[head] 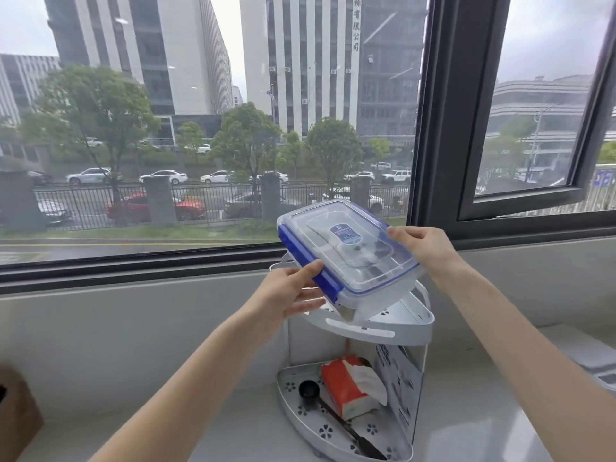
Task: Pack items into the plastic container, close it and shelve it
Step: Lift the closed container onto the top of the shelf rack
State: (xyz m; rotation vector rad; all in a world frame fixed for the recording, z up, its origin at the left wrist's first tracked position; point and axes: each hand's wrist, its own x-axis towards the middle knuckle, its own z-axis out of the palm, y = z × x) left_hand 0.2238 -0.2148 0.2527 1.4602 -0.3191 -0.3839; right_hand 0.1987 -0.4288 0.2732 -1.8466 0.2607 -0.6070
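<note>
There are two hands, a left hand [289,292] and a right hand [422,245]. There is one plastic box [346,258], one shelf rack [383,331], one tissue pack [350,385] and one black scoop [309,390].

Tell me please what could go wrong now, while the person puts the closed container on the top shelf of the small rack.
1. The container is tilted, and only its lower corner seems to meet the top shelf. If the left hand or right hand lets go early, it may slide off.
2. The rack looks light and narrow, so pushing on its upper tier might tip it.
3. A fall could hit the tissue pack and black spoon below.
</note>
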